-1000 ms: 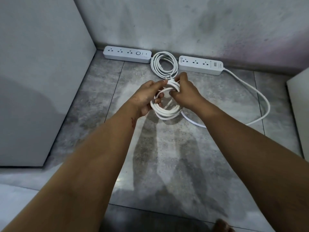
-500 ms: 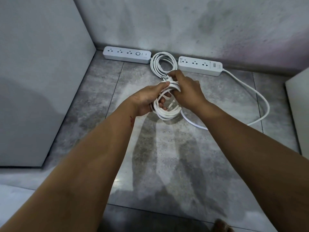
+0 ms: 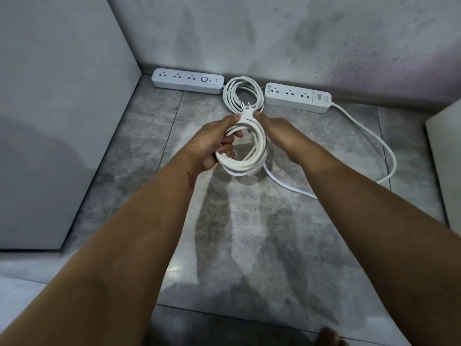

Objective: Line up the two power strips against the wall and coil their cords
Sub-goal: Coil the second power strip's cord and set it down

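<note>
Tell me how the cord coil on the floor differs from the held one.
The floor coil lies flat between the left power strip and right power strip; the held coil is gripped by the left hand and right hand. The floor coil is fully wound; the held coil trails a loose length toward the right power strip. Both are white loops.

Bare corner of an indoor room, most likely in a home.
Large mottled grey stone-look floor tiles [image 3: 249,233] are running up to a blotchy, stained grey plaster wall [image 3: 274,33] at 12 o'clock, with a plain pale grey flat panel [image 3: 62,96] standing at 9 o'clock. A white plastic power strip with a round button [image 3: 187,81] and a second white plastic power strip [image 3: 298,97] are lying along the wall's foot.
</note>
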The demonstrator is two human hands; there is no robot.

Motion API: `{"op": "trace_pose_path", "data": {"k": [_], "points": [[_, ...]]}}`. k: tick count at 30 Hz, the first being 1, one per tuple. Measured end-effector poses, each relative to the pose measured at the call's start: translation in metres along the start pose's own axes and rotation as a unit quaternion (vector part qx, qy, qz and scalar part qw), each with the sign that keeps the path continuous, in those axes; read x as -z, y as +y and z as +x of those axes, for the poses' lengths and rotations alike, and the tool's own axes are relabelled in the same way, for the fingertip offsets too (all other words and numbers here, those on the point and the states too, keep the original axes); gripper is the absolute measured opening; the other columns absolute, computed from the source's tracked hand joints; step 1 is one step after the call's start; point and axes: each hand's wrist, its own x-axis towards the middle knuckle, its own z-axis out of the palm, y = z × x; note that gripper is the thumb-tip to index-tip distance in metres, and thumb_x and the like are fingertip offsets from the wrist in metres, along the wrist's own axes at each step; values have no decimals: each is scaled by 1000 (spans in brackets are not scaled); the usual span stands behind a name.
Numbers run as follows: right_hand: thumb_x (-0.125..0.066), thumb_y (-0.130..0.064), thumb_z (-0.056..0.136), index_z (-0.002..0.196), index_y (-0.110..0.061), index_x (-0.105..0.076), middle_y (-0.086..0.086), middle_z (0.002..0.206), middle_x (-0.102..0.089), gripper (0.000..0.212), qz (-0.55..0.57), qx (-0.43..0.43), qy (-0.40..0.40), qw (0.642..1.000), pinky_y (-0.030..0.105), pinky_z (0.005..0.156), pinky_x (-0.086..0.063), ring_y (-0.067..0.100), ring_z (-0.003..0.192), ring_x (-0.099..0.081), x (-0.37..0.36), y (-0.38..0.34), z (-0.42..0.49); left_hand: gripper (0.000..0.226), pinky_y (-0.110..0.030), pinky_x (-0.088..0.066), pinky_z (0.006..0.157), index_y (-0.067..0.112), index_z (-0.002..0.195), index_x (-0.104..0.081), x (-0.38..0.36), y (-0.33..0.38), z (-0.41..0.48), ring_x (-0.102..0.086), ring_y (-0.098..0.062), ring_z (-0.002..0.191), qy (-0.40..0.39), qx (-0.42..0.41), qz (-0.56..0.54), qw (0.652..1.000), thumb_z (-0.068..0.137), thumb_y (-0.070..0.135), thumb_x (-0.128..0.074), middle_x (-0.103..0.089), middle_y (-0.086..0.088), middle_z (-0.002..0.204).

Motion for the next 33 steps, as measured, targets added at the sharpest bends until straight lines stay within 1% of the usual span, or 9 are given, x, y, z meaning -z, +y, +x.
{"op": "trace_pose_path", "data": {"k": [3,6,12,15,19,21,25,29,33], "points": [[-51,-38,99,98,-15,-70,-6,88,-67,30,64,3,-16,998,16,67,-38,1,81,-57,2,2,1,37,-22,-33,40,4,79,-60,2,-3,0,-20,-10,36,-11,6,3,1000,97,35,-54,-25,1,53],[-53,-31,99,109,-11,-69,-6,83,-67,28,64,16,-16,998,18,70,-39,4,78,-58,2,1,3,37,-23,-35,42,3,85,-61,4,-4,1,-23,-10,34,-26,25,8,999,97,37,-54,-37,-1,55],[-49,-41,99,110,-26,-69,-5,110,-70,28,20,58,-40,997,27,94,-44,6,96,-62,8,-1,2,38,-24,-39,45,6,88,-63,7,-3,1,-27,-10,36,-47,24,24,998,98,41,-52,-41,0,56],[-57,-60,88,116,-34,-63,-10,115,-66,39,-32,95,-90,991,24,91,-45,4,103,-61,8,-9,-2,35,-23,-33,43,8,83,-59,3,-6,4,-25,-8,35,-27,-11,-47,999,98,39,-52,-37,2,52],[-79,-30,79,136,-24,-46,0,122,-58,65,-37,115,-60,991,22,78,-44,11,103,-57,3,-9,-1,32,-22,-33,44,11,84,-58,-4,-11,8,-27,-7,32,-19,-26,-132,991,100,38,-49,-36,3,48],[-79,-25,79,140,-22,-40,2,123,-58,73,-16,97,-56,994,22,75,-43,14,103,-57,3,-6,2,35,-24,-40,49,11,84,-58,-6,-16,7,-30,-8,33,-28,-23,-151,988,101,38,-46,-36,3,47],[-76,-14,77,145,-19,-27,5,118,-55,83,-111,78,-75,988,25,64,-46,17,92,-58,9,-10,7,38,-30,-49,65,10,83,-58,-5,-24,3,-42,-12,51,-24,-12,-156,987,100,42,-46,-44,1,51],[-64,-8,85,136,-16,-39,9,113,-61,58,-186,93,-25,978,31,67,-50,25,92,-62,11,-7,16,34,-28,-45,69,14,85,-59,-9,-19,3,-43,-10,60,-25,-11,-130,991,100,42,-48,-46,2,62],[-51,-8,93,130,-10,-44,6,102,-51,37,-229,125,27,965,26,63,-32,20,89,-49,15,3,20,35,-27,-45,69,13,90,-62,-16,-10,3,-52,-13,66,-22,8,-33,999,98,45,-49,-54,0,74]]}}
